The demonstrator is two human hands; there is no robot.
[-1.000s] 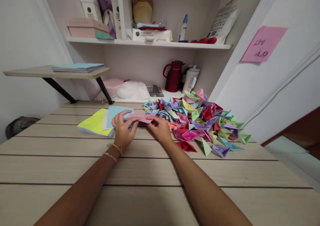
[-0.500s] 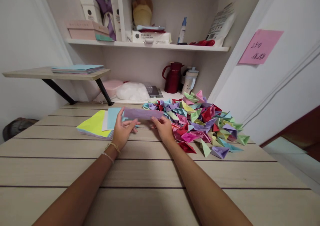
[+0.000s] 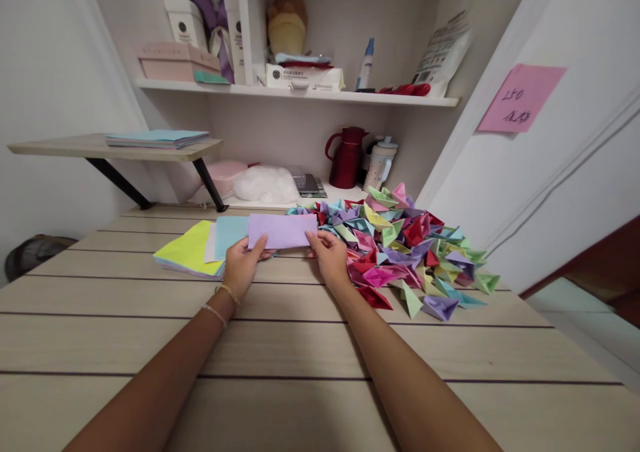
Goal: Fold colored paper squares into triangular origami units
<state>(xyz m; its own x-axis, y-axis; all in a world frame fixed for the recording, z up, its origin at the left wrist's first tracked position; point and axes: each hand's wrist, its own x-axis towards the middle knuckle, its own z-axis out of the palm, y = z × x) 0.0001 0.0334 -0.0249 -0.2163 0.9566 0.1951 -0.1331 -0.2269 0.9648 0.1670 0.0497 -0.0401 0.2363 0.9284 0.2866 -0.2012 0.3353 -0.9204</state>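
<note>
A folded sheet of purple paper [image 3: 283,231] is held up above the table, its broad face toward me. My left hand [image 3: 243,265] pinches its lower left corner, thumb in front and fingers behind. At the lower right corner my right hand [image 3: 330,257] grips it the same way. Behind my left hand lies a stack of coloured paper, with a yellow sheet [image 3: 187,249] and a light blue sheet [image 3: 231,235] on top. To the right of my right hand is a heap of folded paper boats [image 3: 395,239] in many colours.
The slatted wooden table [image 3: 280,345] spreads out in front of me. A raised wooden shelf [image 3: 65,147] at the left carries more paper [image 3: 157,139]. Against the back stand a red jug [image 3: 347,159], a tumbler [image 3: 381,164] and a white plastic bag [image 3: 266,184]. A pink note [image 3: 523,99] hangs at the right.
The purple paper has tipped so that its full face shows, where before it was a narrower strip. My left thumb has come onto its front, and my left fingers have closed on the corner.
</note>
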